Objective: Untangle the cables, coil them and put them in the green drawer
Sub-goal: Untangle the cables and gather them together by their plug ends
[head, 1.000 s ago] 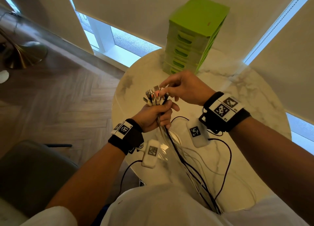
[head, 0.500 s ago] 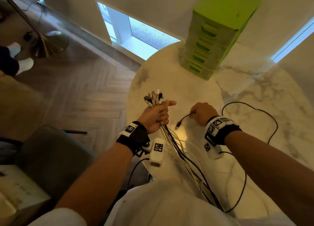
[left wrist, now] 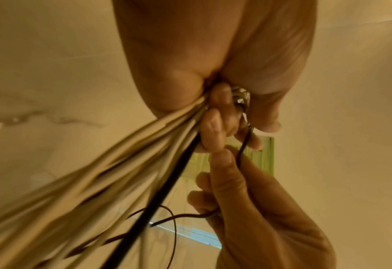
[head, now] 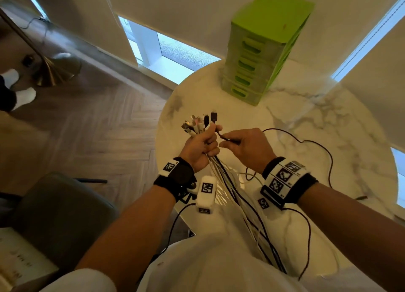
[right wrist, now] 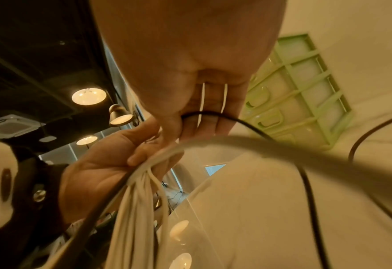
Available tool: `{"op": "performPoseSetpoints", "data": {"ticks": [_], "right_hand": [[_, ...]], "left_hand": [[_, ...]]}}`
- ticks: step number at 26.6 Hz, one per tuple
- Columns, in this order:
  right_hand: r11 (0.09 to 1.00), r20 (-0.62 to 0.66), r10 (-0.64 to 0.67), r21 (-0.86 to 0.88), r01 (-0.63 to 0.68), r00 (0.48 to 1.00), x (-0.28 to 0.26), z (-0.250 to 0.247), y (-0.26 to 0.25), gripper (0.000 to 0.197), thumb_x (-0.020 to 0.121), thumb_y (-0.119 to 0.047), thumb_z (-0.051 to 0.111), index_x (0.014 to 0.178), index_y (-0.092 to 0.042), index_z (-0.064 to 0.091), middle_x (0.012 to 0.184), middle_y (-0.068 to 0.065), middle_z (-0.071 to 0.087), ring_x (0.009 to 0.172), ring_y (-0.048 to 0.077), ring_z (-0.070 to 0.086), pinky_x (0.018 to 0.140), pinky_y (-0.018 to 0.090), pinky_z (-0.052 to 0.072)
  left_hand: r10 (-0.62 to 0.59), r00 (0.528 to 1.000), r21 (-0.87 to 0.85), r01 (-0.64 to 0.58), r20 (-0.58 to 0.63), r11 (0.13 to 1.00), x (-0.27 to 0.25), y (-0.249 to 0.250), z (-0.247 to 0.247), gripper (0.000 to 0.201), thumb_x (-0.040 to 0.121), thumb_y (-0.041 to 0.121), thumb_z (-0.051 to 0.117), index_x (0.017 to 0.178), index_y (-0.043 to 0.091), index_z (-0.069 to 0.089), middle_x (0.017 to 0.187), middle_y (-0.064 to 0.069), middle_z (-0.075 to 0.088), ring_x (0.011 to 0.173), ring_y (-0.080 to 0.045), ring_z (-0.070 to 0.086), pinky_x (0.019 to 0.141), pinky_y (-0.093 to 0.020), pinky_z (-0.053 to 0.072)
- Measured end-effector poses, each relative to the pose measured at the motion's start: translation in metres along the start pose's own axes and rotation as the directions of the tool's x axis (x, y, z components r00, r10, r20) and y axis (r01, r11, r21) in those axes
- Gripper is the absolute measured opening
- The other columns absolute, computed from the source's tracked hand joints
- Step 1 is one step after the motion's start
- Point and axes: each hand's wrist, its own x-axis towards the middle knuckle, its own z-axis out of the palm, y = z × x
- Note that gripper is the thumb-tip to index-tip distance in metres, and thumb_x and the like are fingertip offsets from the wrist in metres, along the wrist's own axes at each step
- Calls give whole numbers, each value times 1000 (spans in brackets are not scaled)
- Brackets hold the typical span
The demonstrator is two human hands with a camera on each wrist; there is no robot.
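Observation:
My left hand grips a bundle of white and black cables just below their plugs, which fan out above the fist. The cables trail down over the table edge toward my lap. My right hand sits just right of it and pinches a thin black cable whose plug stands by my left thumb. That cable loops away over the marble. The left wrist view shows the fist on the bundle. The green drawer unit stands at the table's far side, drawers closed.
The round marble table carries the drawer unit and the cable loop. A dark chair stands at my left. On the wood floor at far left are a brass lamp base and another person's feet in white socks.
My right hand went out to the table, took the thin black cable, and came back beside my left fist. Its plug now stands with the others. The left hand kept its grip.

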Motion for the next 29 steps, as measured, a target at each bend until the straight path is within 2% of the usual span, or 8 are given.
{"op": "performPoseSetpoints", "data": {"ticks": [3,5,9,14,18,22,25,29], "right_hand": [[999,167,-36,-30,41,985,-4,-13,-1,30,86,-26,68,115,-18,70,97,4,75,83,16,68,78,34,53],[996,293,16,-90,11,956,0,-26,-3,29,91,-29,62,117,-17,69,101,5,74,87,15,66,79,23,50],[923,155,211,293,-249,965,18,-49,-20,27,98,-31,49,109,-12,66,97,10,69,87,19,65,80,30,53],[832,-36,298,499,-241,954,31,-42,-45,10,91,-20,63,97,-12,62,78,3,66,64,13,62,57,25,52],[876,74,148,453,-165,986,28,-55,-41,7,92,-13,61,93,-13,67,80,-2,68,74,10,62,63,19,48],[878,122,109,453,-153,987,28,-48,-39,10,87,-14,67,95,-13,74,93,12,71,81,27,62,79,38,52],[872,63,132,468,-146,989,27,-42,-42,12,83,-11,71,93,-15,75,92,9,73,77,10,64,77,31,53],[917,-10,103,389,-91,995,28,-36,-46,17,80,-13,75,96,-11,76,89,2,74,83,15,69,79,29,56]], "left_hand": [[23,1000,54,-23,0,998,-4,1,9,29,93,36,50,79,10,54,61,1,34,36,-4,23,38,-17,24],[37,999,62,-37,12,997,-7,3,12,29,83,39,58,75,12,51,67,0,39,36,-4,24,38,-17,25],[32,997,110,-39,70,993,-12,4,19,24,88,35,56,77,15,49,63,5,45,37,-2,26,38,-16,27],[50,986,249,-89,156,964,-19,7,30,17,88,4,62,79,14,51,64,8,51,49,-6,29,42,-18,27],[92,995,214,-100,47,972,-21,5,30,23,85,-6,61,98,14,61,81,3,52,53,-4,39,42,-17,32],[109,992,261,-121,61,958,-21,6,38,27,85,-8,61,80,17,53,66,4,42,48,-3,36,41,-18,28],[76,997,318,-73,1,945,-23,5,50,26,86,-8,57,76,16,53,54,3,39,45,-6,33,39,-19,24],[46,998,391,-22,-52,920,-26,13,52,31,90,-4,47,67,17,46,48,5,35,42,-7,30,40,-20,24]]}}
